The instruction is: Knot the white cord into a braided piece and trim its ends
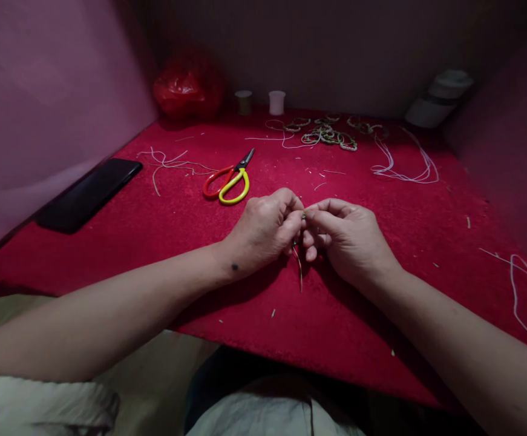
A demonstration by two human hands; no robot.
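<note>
We can read no lettering at this size on the two spools (276,103) at the back, and the white container (440,100) leaning in the far right corner is too dim to tell. The phone (91,195) at the left shows only a black face. Between the hands, near the middle of the tabletop (426,230), is a small green knotted cord (304,215), mostly covered by the fingertips; a thin tail hangs below it. The left hand (267,224) has thumb and forefinger pressed together at the cord, and the right hand (354,233) pinches it from the other side. We cannot make out the contents of the red bag (186,91). White strands (512,284) run out of view at the right. Both forearms cross the near edge. Scissors (238,171) lie just beyond the left hand; braided loops (327,134) sit farther back. Right of the right hand, we see a broad stretch of red cloth with a few tiny scraps.
</note>
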